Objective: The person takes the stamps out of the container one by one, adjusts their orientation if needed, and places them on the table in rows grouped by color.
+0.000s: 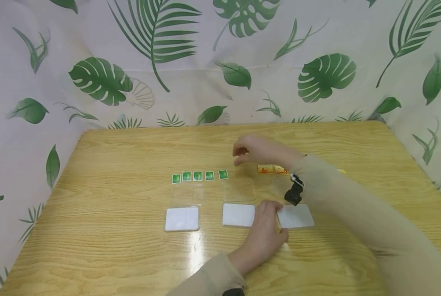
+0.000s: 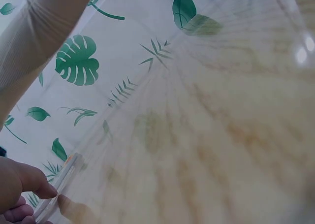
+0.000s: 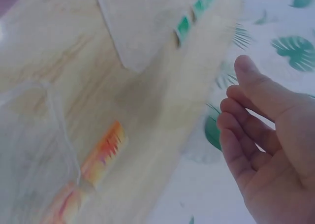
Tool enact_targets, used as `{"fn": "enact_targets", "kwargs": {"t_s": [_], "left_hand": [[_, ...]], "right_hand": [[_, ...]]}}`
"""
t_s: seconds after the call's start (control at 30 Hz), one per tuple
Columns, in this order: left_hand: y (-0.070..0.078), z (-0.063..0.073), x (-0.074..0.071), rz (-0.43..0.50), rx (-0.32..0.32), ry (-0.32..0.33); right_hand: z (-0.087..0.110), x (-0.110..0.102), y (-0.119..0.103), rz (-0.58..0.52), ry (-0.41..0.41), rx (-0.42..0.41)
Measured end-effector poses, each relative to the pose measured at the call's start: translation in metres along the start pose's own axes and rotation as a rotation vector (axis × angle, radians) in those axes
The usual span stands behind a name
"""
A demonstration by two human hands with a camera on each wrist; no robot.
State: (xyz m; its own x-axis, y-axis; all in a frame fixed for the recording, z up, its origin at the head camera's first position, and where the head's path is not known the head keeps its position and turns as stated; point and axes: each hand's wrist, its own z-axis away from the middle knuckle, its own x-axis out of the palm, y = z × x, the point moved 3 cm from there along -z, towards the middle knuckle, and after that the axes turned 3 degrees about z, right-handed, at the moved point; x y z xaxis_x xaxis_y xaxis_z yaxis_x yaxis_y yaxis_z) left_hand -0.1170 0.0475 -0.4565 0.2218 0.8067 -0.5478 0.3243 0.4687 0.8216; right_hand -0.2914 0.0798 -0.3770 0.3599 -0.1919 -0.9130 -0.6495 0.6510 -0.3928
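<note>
My left hand holds the left end of the right-hand flat white case, thumb at its front edge and a fingertip at its back edge. In the left wrist view, the left thumb and fingers touch the case's edge. My right hand is raised behind the cases with loosely bent fingers and nothing in them, as the right wrist view also shows. Below it are small green square pieces with pale borders, in a row, and orange-yellow pieces, partly hidden by the right forearm.
Two more flat white cases, a middle one and a left one, lie on the wooden table. Clear flat panels, such as the middle one, lie behind the cases. Leaf-patterned cloth hangs behind the table.
</note>
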Motion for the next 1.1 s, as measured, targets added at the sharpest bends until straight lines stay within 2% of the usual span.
{"fn": "enact_targets", "kwargs": {"t_s": [0.13, 0.23, 0.4, 0.7, 0.9, 1.1], "left_hand": [[-0.001, -0.001, 0.0, 0.006, -0.017, -0.011], [-0.002, -0.001, -0.001, 0.008, -0.001, -0.005], [-0.004, -0.002, -0.003, 0.026, 0.007, 0.01], [0.0, -0.003, -0.012, 0.067, -0.036, 0.031], [0.006, 0.002, -0.035, 0.105, -0.029, 0.038], [-0.005, 0.012, -0.078, 0.158, -0.077, 0.065]], "right_hand": [[0.024, -0.011, 0.009, -0.006, 0.065, 0.026], [0.044, -0.017, 0.018, 0.002, 0.106, 0.055], [0.079, -0.024, 0.033, 0.003, 0.161, 0.14], [0.142, -0.015, 0.048, 0.01, 0.246, 0.269], [0.181, -0.005, 0.055, 0.038, 0.296, 0.328], [0.208, 0.006, 0.059, 0.068, 0.312, 0.348]]}}
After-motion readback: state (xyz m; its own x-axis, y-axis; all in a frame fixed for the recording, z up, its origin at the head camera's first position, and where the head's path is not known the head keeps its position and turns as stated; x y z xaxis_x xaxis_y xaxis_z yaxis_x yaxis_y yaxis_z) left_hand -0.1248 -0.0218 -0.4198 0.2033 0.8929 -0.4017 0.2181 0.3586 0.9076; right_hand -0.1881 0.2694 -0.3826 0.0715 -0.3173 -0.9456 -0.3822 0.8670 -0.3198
